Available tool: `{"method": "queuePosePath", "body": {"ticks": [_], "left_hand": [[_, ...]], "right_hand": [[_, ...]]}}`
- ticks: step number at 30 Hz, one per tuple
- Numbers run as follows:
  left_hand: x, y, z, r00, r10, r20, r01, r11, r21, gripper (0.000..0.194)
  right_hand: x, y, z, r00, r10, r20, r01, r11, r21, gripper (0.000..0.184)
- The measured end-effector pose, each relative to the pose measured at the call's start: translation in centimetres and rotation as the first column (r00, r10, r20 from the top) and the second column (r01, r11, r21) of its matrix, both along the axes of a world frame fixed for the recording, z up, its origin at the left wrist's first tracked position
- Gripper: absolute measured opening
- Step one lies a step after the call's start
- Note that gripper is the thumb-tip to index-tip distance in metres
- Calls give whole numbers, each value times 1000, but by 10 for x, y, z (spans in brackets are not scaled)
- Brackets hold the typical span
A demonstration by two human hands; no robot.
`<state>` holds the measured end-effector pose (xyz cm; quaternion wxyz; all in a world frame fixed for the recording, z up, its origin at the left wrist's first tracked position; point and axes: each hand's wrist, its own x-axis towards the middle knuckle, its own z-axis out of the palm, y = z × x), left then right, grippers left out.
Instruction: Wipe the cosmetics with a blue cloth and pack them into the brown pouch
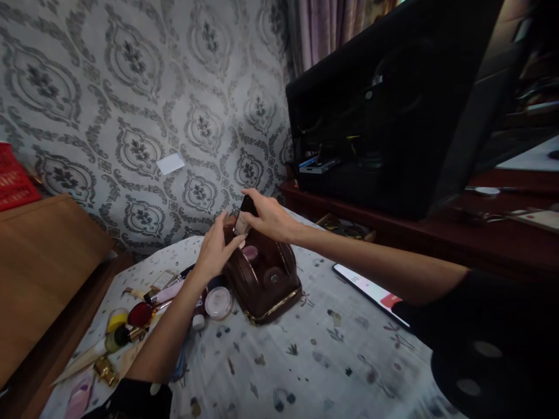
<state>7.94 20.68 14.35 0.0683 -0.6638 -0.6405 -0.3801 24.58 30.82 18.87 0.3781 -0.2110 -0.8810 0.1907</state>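
A brown leather cosmetic bag with gold zips stands unzipped on the printed cloth. My right hand is closed around a small bottle with a black cap and a beige lower part, a foundation bottle by its look, tilted over the bag's mouth. My left hand grips the bag's left rim, its thumb stretched toward the bottle's base. Inside the opening shows a pinkish round thing. Left of the bag lies a round clear powder jar, with a small white-capped tube beside it.
Several cosmetics lie at left, among them a dark red round item, a yellow one and a gold one. A lit phone rests under my right forearm. A large black screen stands at right; a cardboard box at left.
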Motion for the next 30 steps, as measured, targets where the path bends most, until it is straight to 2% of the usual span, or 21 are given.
{"method": "queuePosePath", "body": {"ticks": [3, 6, 10, 14, 17, 19, 21, 24, 27, 30], "left_hand": [[-8, -5, -16, 997, -13, -73, 14, 1000, 10, 25], [-13, -6, -29, 995, -12, -95, 16, 999, 37, 30], [-16, -2, -37, 996, 21, -92, -18, 999, 39, 31], [-18, -3, -32, 988, 34, -150, -33, 999, 10, 31], [-17, -4, -15, 955, 27, -294, -65, 991, -119, 30], [-14, -2, 2, 895, -1, -445, -141, 948, -285, 30], [-12, 5, 19, 823, -28, -567, -256, 873, -415, 30], [-10, 23, 34, 782, -52, -622, -337, 804, -491, 26], [-12, 46, 33, 766, -91, -636, -372, 744, -555, 20], [-18, 71, 24, 760, -116, -640, -414, 672, -614, 23]], "right_hand": [[-15, 4, -7, 980, -65, 186, 58, 998, 39, 52], [-34, 8, -15, 935, -108, 339, 95, 994, 56, 42], [-57, 14, -26, 905, -124, 406, 126, 992, 23, 40], [-75, 17, -35, 882, -151, 445, 182, 983, -28, 47], [-86, 20, -40, 871, -165, 462, 222, 973, -70, 52], [-91, 23, -43, 867, -171, 468, 245, 964, -102, 53], [-94, 27, -46, 866, -168, 471, 258, 957, -135, 54], [-98, 34, -53, 869, -149, 472, 260, 949, -179, 50], [-104, 40, -61, 874, -136, 466, 261, 941, -214, 41], [-109, 45, -69, 885, -123, 448, 257, 933, -252, 37]]}}
